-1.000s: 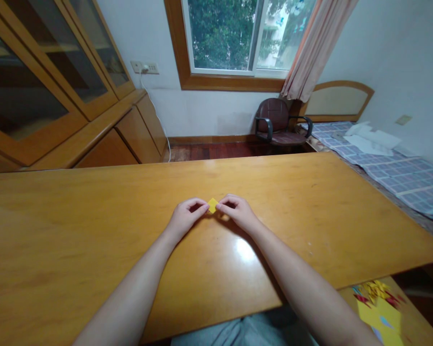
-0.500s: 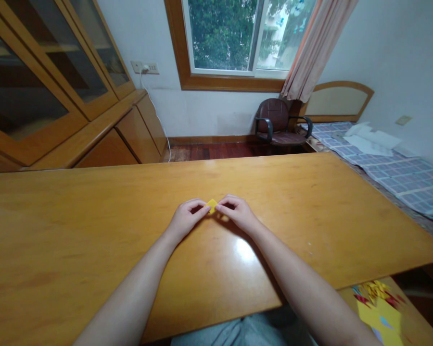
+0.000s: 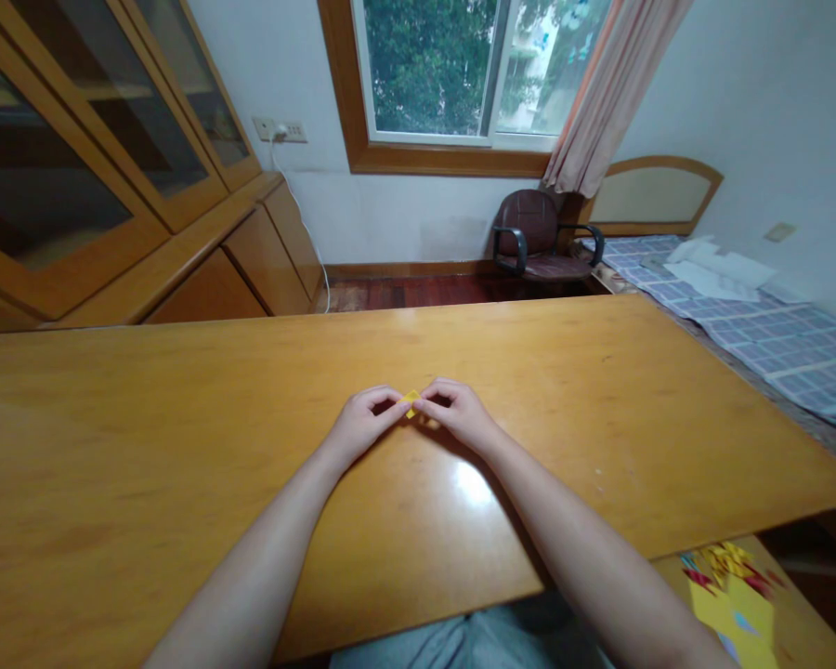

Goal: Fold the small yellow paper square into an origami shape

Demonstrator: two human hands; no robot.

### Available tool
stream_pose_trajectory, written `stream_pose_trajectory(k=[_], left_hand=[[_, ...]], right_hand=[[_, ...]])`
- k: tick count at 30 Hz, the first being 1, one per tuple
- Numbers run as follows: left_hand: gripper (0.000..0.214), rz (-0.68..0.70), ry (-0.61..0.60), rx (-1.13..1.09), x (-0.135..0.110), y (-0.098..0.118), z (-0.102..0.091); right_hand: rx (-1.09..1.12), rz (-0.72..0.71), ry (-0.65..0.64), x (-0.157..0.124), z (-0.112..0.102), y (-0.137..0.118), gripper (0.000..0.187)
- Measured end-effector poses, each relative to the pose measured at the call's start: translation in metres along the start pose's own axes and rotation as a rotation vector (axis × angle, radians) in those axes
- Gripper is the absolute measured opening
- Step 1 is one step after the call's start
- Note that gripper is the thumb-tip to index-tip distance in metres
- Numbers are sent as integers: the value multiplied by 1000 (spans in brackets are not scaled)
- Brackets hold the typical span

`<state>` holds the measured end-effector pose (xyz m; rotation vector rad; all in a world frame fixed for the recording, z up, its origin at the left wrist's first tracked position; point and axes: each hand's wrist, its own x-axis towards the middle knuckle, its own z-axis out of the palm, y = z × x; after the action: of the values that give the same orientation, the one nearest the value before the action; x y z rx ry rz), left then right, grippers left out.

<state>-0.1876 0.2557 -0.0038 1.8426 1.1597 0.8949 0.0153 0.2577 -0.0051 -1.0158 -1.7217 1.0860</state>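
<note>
So the little folded piece of yellow paper (image 3: 411, 396) is right in the middle of the tabletop (image 3: 251, 372), pinched between both hands (call straight ahead of the wearer 12 o'clock). Left hand (image 3: 364, 417) has it by thumb and finger at about 9 o'clock, right hand (image 3: 459, 410) does the same at 3. Can't tell what the fingers underneath are doing, too small and covered.

What's changed: a second ago it showed as a neat diamond with a thumb at each side corner. Now the thumbs have closed in till they're nearly touching, covering more of it, and just a sliver pokes out above and a bit below. To me that reads as a crease being worked, so I'd call it mid-fold, though I can't make out which layer is moving.

Off at 4 o'clock, on a lower surface, there are yellow sheets (image 3: 735, 609) with a clump of yellow and red bits (image 3: 728, 559) beside them, all untouched.
</note>
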Motion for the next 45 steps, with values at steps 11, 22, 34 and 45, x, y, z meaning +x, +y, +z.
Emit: stream_pose_trajectory(k=[11, 22, 34, 45], left_hand=[[32, -116, 8, -102, 1, 1, -2], [29, -191, 77, -249, 2, 1, -3], [31, -140, 73, -232, 1, 0, -1], [29, -151, 76, -215, 2, 1, -3]], right_hand=[[58, 90, 19, 0, 0, -1, 24], [188, 192, 75, 2, 0, 4, 25], [166, 160, 68, 2, -1, 3, 24], [120, 114, 62, 1, -1, 6, 22]])
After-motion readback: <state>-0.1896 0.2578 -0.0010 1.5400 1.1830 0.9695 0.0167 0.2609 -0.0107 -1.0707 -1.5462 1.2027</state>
